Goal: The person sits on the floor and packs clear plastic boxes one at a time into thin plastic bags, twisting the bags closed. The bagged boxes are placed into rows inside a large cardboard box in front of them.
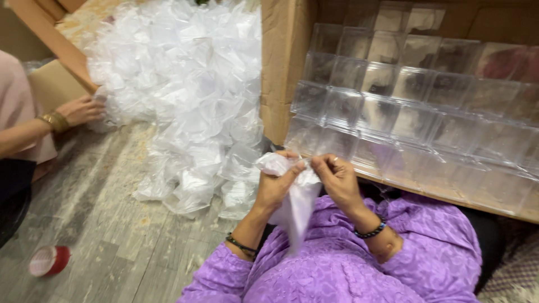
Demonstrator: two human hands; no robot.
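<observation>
Item, far left: a co-worker's hand (83, 110), bangle (54, 121) at the wrist, rested against the edge of the bag pile (185, 95).

Item, lower left: a red tape roll (49, 260) lay on the wooden floor (106, 224), well apart from all hands.

Item, centre left: the pile, loose clear plastic bags, heaped on the floor beside a cardboard box (283, 67).

Item, centre: the left hand (276, 182), black wristband, was clenched on the gathered top of one clear bag (297, 205); the bag hung below the hand, over the purple-sleeved lap.

Item, just right of it: the right hand (337, 179), beaded bracelet, pinched the same bag's upper edge at the fingertips, touching the left hand.

Item, right: rows of clear plastic boxes (415, 106) were stacked inside the cardboard box, just beyond both hands.
</observation>
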